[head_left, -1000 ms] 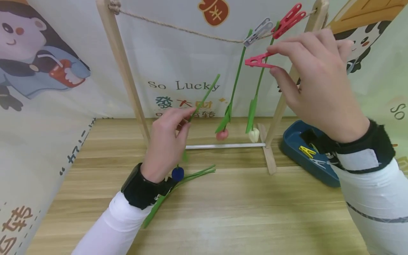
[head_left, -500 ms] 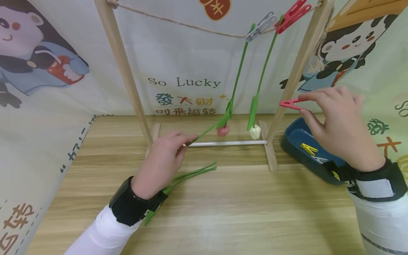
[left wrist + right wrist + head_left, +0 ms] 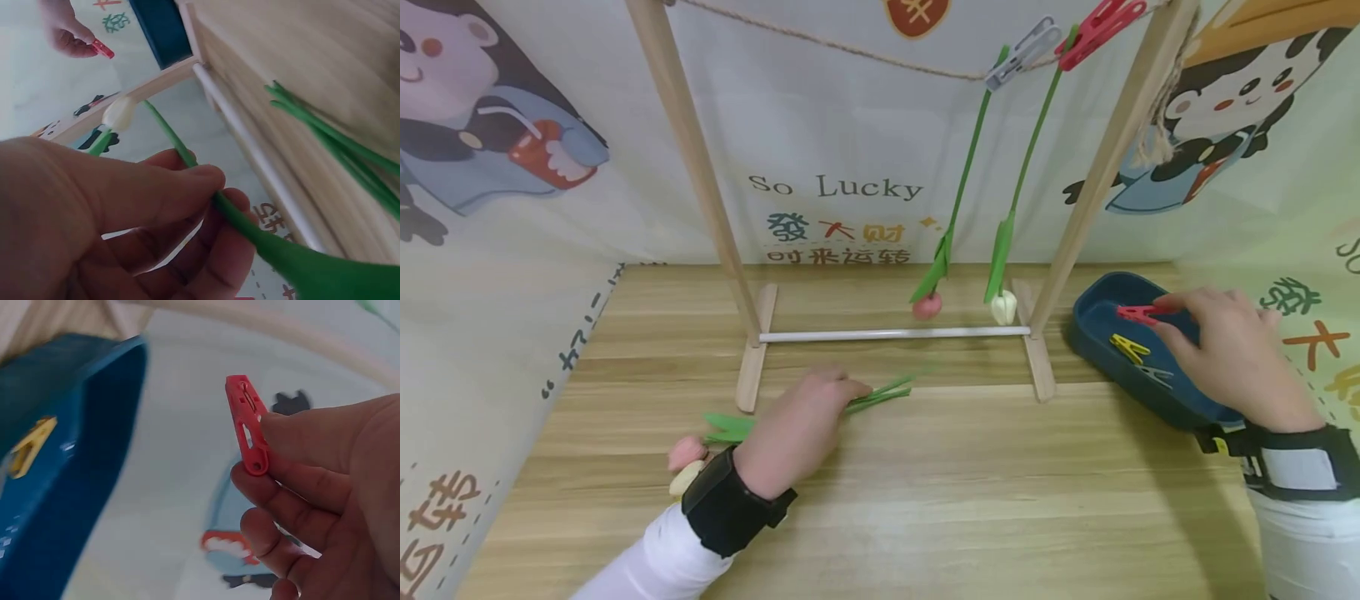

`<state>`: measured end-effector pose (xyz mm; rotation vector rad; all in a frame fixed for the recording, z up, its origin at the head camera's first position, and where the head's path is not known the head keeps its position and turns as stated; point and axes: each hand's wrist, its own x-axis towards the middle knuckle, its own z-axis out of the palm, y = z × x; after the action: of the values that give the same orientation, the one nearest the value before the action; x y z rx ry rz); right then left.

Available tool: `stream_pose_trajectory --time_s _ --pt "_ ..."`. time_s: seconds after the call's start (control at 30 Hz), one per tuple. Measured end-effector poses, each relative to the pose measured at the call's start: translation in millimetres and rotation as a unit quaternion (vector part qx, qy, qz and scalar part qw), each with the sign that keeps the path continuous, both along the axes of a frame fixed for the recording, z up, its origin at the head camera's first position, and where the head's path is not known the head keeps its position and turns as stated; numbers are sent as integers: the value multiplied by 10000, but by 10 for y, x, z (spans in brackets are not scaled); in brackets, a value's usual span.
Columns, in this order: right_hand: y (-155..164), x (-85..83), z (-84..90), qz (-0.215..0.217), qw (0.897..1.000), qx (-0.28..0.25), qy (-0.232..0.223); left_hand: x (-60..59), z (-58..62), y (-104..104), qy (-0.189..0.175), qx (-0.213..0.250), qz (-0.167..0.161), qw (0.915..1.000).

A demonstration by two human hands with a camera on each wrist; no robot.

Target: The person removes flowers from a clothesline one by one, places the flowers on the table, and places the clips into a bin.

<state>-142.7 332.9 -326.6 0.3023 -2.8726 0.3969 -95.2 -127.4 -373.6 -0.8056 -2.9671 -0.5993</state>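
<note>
My left hand (image 3: 801, 429) is low over the table. In the left wrist view it pinches the green stem (image 3: 234, 215) of an artificial flower between thumb and fingers; that flower's head is hidden. Under and beside this hand lie more green stems (image 3: 880, 396), with a pink tulip head (image 3: 687, 452) and a pale yellow one (image 3: 687, 479) showing by the wrist. My right hand (image 3: 1232, 350) pinches a red clothespin (image 3: 248, 425) by its handle end, above the blue tray (image 3: 1093, 350). Inside the tray are a yellow clothespin (image 3: 1129, 348) and a whitish clothespin (image 3: 1157, 377).
A wooden frame with two posts (image 3: 696, 158) and a white crossbar (image 3: 895, 335) stands at the back. From its rope (image 3: 835, 46) hang a pink tulip (image 3: 927, 306), on a grey clothespin (image 3: 1024, 52), and a white tulip (image 3: 1003, 308), on a red one.
My left hand has come down from between the posts to the stems on the table, carrying its flower. My right hand has brought the red clothespin down and right, from near the rope to above the tray.
</note>
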Motion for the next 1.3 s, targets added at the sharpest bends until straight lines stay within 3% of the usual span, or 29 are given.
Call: stream_pose_trajectory --time_s 0.23,0.67,1.3 --pt "244 -36 -257 -273 9983 67 -515 -13 -175 18 -239 -147 93 9996" --pt "543 -87 -528 -575 9886 -59 -1393 -107 -437 -11 -154 -131 185 9996" --pt "659 -118 -657 -538 9760 101 -2109 -110 -473 -42 192 -346 364 9986"
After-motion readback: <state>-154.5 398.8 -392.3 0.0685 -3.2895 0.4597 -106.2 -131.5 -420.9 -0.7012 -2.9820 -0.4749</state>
